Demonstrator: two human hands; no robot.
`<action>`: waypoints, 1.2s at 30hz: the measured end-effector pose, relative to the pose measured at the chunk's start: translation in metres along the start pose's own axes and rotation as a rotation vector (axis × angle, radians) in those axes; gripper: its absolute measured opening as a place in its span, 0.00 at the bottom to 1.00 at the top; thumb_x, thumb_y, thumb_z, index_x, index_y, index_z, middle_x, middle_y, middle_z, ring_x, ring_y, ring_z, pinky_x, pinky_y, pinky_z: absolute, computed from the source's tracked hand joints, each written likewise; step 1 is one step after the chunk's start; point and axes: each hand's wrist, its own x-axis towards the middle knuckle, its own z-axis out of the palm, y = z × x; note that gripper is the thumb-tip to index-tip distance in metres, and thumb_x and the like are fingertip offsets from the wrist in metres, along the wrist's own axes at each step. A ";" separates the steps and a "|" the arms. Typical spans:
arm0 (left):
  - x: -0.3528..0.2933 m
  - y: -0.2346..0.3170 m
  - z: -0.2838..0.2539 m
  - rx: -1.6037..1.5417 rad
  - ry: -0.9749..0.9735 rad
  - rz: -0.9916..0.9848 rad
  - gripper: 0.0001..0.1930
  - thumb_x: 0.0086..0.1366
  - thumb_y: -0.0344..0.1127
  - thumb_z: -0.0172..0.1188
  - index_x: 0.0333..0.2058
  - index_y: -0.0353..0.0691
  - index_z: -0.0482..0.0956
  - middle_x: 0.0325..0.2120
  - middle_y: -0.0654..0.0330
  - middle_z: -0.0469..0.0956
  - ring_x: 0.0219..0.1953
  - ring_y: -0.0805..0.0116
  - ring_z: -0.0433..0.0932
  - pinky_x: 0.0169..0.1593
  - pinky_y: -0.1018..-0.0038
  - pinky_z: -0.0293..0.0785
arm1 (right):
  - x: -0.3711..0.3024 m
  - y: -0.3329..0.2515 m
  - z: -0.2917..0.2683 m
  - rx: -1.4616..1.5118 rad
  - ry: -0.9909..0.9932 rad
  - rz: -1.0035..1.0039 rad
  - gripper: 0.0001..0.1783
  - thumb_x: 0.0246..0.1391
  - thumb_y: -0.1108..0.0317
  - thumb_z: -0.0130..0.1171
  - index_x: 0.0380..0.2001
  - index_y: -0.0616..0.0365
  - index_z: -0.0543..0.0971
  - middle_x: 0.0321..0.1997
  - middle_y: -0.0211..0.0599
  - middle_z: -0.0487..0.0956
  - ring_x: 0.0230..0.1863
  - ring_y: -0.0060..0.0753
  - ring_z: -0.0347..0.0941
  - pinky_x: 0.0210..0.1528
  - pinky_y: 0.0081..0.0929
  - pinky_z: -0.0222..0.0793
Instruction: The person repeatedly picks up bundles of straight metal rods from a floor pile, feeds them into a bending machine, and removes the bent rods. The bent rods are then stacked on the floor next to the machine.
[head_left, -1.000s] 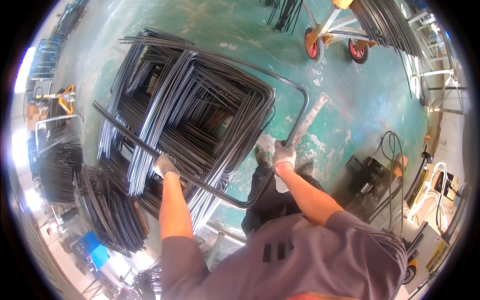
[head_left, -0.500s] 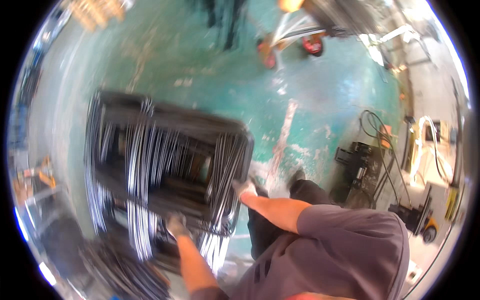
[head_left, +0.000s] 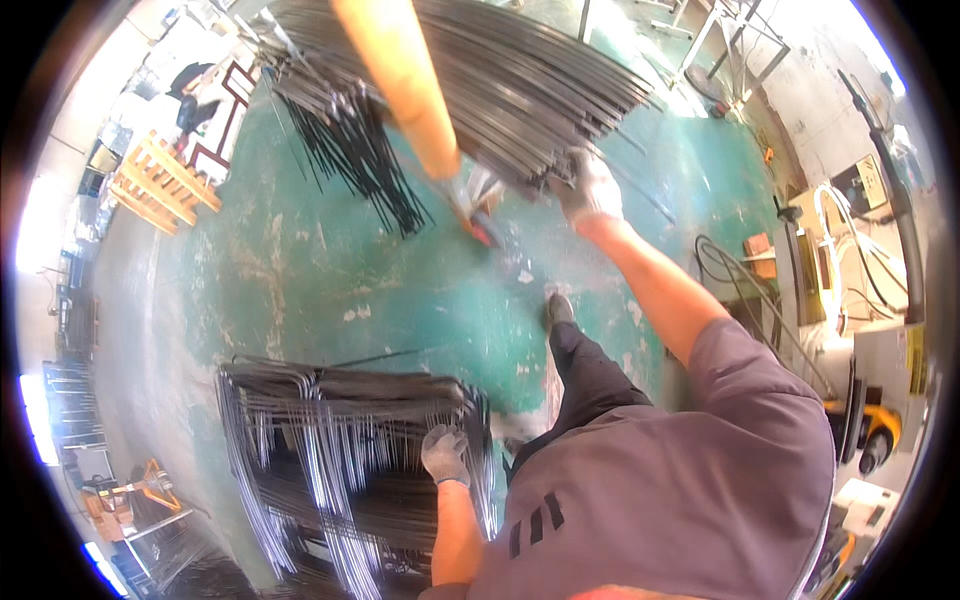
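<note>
My right hand [head_left: 590, 190], in a pale work glove, reaches forward to the near ends of a large bundle of long black metal rods [head_left: 520, 90]. Its fingers close around a rod end at the bundle's corner; how many rods are in the grip is hidden. Lower down, my left hand [head_left: 445, 455], also gloved, is over the right part of a stack of black rods bent into rounded rectangular frames [head_left: 350, 390]. Its fingers look loosely extended, with no rod visible in them. Whether it touches the stack is unclear.
A yellow-orange post [head_left: 405, 85] rises in front of the rods, with more thin dark rods [head_left: 360, 160] hanging beside it. Wooden pallet-like slats [head_left: 160, 185] stand at the far left. Machines and looped cables [head_left: 735, 270] line the right side of the green floor [head_left: 300, 290].
My view has shifted forward toward the rod bundle. My right hand has left the frame stack and gone to the rod ends. My left hand has moved from the stack's near edge to its right part.
</note>
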 end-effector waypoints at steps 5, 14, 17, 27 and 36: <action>0.011 0.056 0.107 -0.027 -0.014 0.127 0.18 0.57 0.22 0.49 0.48 0.31 0.69 0.38 0.49 0.77 0.34 0.60 0.79 0.41 0.66 0.79 | 0.122 0.014 0.061 -0.465 -0.452 0.245 0.42 0.48 0.34 0.60 0.51 0.62 0.71 0.55 0.49 0.74 0.57 0.48 0.70 0.61 0.36 0.65; -0.021 0.097 0.265 0.165 -0.268 0.219 0.18 0.57 0.22 0.53 0.48 0.25 0.72 0.39 0.48 0.79 0.36 0.60 0.80 0.43 0.67 0.80 | 0.162 0.024 0.060 -0.263 -0.807 0.118 0.26 0.46 0.46 0.65 0.35 0.60 0.85 0.39 0.52 0.82 0.43 0.49 0.80 0.46 0.37 0.75; -0.030 0.118 0.294 0.201 -0.311 0.290 0.18 0.58 0.23 0.53 0.48 0.25 0.72 0.39 0.49 0.79 0.36 0.61 0.80 0.44 0.67 0.79 | 0.176 0.039 0.069 -0.232 -0.944 0.088 0.25 0.43 0.48 0.65 0.33 0.62 0.85 0.36 0.52 0.83 0.39 0.46 0.81 0.44 0.36 0.76; -0.008 0.153 0.339 0.211 -0.506 0.215 0.15 0.57 0.22 0.53 0.45 0.28 0.73 0.37 0.51 0.79 0.34 0.61 0.80 0.42 0.67 0.79 | 0.191 0.067 0.071 0.391 -1.144 0.483 0.27 0.51 0.47 0.64 0.34 0.65 0.83 0.27 0.40 0.82 0.26 0.40 0.78 0.35 0.37 0.76; 0.001 0.186 0.377 0.194 -0.626 0.282 0.13 0.58 0.23 0.52 0.43 0.31 0.74 0.35 0.52 0.79 0.33 0.62 0.80 0.40 0.68 0.79 | 0.163 0.069 0.094 -0.319 -0.686 0.219 0.18 0.42 0.54 0.66 0.32 0.58 0.85 0.38 0.50 0.83 0.43 0.49 0.80 0.46 0.37 0.76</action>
